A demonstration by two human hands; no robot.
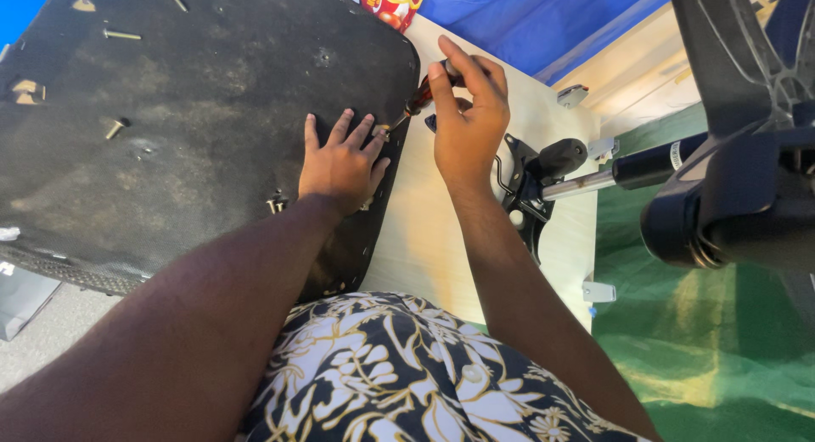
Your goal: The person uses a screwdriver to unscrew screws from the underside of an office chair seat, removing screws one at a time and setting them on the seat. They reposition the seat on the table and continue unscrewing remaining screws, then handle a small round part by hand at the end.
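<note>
A large black chair seat [195, 111] lies upside down on a light wooden board [424, 230]. My left hand [342, 160] rests flat on its right edge, fingers spread. My right hand [465, 119] grips a screwdriver [416, 98] with a dark red handle. The tip angles down to a screw at the seat's edge, just beside my left fingertips. Several bolts [121, 35] stick up from the seat's underside.
A black metal chair mechanism [531, 183] with a lever lies on the board right of my right hand. A black chair base with gas cylinder [730, 179] hangs at the right over a green floor [722, 349]. A red snack can [386, 0] sits at the top.
</note>
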